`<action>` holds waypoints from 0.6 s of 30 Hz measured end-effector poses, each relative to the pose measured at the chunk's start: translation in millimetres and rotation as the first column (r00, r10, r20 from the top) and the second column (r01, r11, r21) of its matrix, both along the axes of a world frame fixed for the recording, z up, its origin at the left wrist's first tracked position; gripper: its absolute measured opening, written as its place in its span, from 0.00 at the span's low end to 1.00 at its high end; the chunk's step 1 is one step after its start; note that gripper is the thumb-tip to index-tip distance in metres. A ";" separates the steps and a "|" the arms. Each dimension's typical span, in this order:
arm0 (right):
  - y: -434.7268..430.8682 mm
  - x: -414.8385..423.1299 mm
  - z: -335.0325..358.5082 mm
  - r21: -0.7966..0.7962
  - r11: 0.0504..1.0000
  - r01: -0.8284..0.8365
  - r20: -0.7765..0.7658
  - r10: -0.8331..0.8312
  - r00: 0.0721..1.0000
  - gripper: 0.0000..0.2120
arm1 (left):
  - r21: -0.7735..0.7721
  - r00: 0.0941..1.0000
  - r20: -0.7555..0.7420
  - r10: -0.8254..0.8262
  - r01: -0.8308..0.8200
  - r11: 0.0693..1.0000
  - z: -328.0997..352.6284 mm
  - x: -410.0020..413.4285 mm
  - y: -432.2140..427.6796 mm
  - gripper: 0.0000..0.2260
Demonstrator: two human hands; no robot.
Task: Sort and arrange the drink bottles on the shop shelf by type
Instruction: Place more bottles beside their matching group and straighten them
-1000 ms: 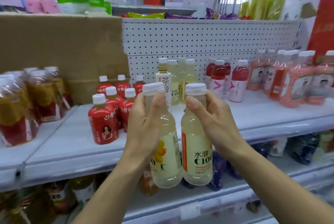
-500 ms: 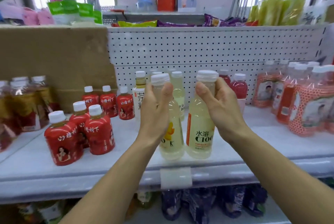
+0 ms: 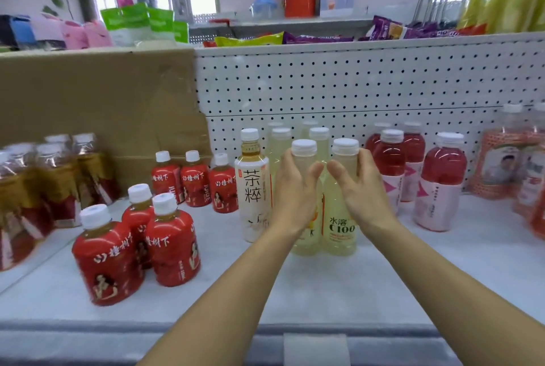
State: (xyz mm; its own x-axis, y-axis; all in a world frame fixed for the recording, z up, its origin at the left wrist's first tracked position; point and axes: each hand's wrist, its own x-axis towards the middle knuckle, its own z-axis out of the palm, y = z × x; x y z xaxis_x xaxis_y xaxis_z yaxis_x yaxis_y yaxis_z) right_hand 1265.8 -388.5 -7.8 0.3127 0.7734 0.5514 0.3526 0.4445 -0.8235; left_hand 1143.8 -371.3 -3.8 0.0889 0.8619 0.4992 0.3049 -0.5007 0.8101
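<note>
Change: the left pale-yellow plastic bottle (image 3: 304,149) and the right pale-yellow plastic bottle (image 3: 341,227), held before the edge a second ago, now stand on the white shelf board (image 3: 295,292), frame centre.
Meaning: we judge them placed ahead of the matching pale row (image 3: 320,134); release remains.
Hands: our left hand (image 3: 295,191) and right hand (image 3: 364,188) each grip one neck.
Axis: vertical, caps up, right label facing us.

- C100 bottle (image 3: 339,227), pale yellow: "水溶 C100" in green on its label.
- Neighbouring pale bottle (image 3: 304,148): label mostly behind the left hand (image 3: 295,188), unreadable.
- Tea bottle (image 3: 253,188): "茶粹", large dark characters set vertically on white.
- Front red bottles (image 3: 172,243): "山楂树下" in white.
- Rear red bottles (image 3: 194,182): the same, plus "JUICE" vertically.
</note>
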 end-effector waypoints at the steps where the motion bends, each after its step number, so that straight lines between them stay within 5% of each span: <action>1: 4.1 0.2 0.3 -0.009 1.000 0.009 0.010 -0.009 1.000 0.17 | -0.009 1.000 -0.012 0.004 -0.004 1.000 0.4 0.1 2.3 0.22; 9: -3.9 -20.5 -9.9 -0.047 0.989 0.141 0.040 -0.139 0.989 0.33 | 0.049 0.978 -0.209 -0.014 0.024 0.999 -15.6 -27.7 -22.5 0.37; 13: -26.3 -37.1 -26.8 0.043 0.976 0.214 0.109 -0.218 0.970 0.33 | 0.179 0.977 -0.207 0.049 -0.011 0.984 -31.7 -72.2 -60.9 0.34; 18: -57.9 -79.6 -44.2 0.188 0.981 0.042 0.270 -0.092 0.958 0.26 | 0.434 0.868 -0.222 0.445 -0.320 0.842 -57.7 -161.8 -98.6 0.38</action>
State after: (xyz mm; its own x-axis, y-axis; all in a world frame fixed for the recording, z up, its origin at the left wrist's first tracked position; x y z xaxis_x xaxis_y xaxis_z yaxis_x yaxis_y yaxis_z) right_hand 1186.3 -446.4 -52.0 0.1759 0.6371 0.7505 0.5891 0.5427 -0.5988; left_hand 982.0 -469.9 -61.5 -0.0091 0.6127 0.7903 0.7331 -0.5334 0.4220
